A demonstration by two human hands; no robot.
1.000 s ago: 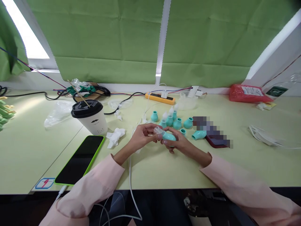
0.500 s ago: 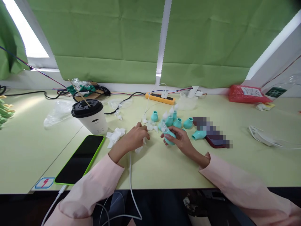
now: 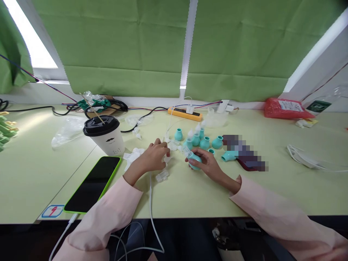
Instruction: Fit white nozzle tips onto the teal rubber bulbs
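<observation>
At centre, right hand (image 3: 207, 163) (curled) grips teal bulb (image 3: 195, 157).

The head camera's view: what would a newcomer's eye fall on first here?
Probably the bright turquoise bulbs clustered mid-table, with another, a held bulb, in the right hand just in front of them. Next might come the white cup with its black lid, left of the bulbs, and the big green blinds filling the background above the table.

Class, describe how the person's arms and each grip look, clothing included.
Both sleeves are long, loose, plain and pale pink, with wide cuffs. The left grip and right grip are bare: no gloves, and no watch shows.
</observation>
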